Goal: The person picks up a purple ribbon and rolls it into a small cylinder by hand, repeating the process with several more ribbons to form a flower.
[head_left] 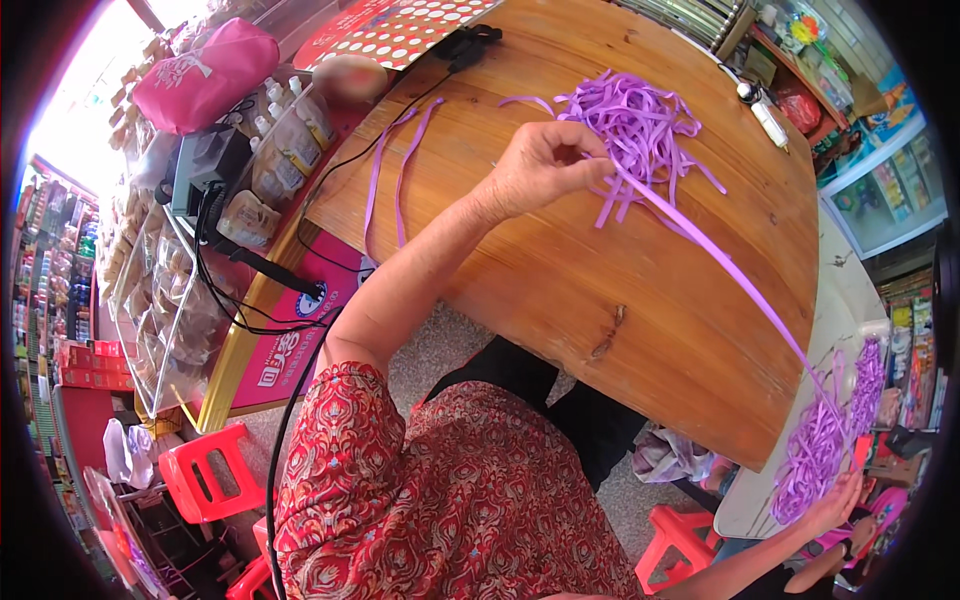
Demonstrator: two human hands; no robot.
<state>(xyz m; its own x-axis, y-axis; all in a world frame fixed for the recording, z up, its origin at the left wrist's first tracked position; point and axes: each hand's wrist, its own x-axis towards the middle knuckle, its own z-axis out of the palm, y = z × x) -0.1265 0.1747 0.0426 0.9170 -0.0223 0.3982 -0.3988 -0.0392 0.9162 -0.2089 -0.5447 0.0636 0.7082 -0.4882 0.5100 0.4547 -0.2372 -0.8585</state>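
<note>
My left hand [550,168] is raised over the wooden table, thumb and fingers pinched on the end of a purple ribbon [735,270]. The strip stretches down to the right, over the table's edge. On the table just beyond this hand lies a loose tangle of purple ribbon [630,120]. My right hand [835,503] is far out at the lower right, beside a second purple ribbon heap [810,460]. Its fingers are closed around a small orange-red object [862,450], whose kind I cannot make out. How the stretched ribbon ends near that hand is hidden among the strands.
Two thin ribbon strands [403,165] hang over the table's [540,270] left edge, near a black cable [340,165]. A white-and-black tube-like tool [768,120] lies at the far right. Red stools [210,475] stand below. Another person's hand [835,568] shows at lower right.
</note>
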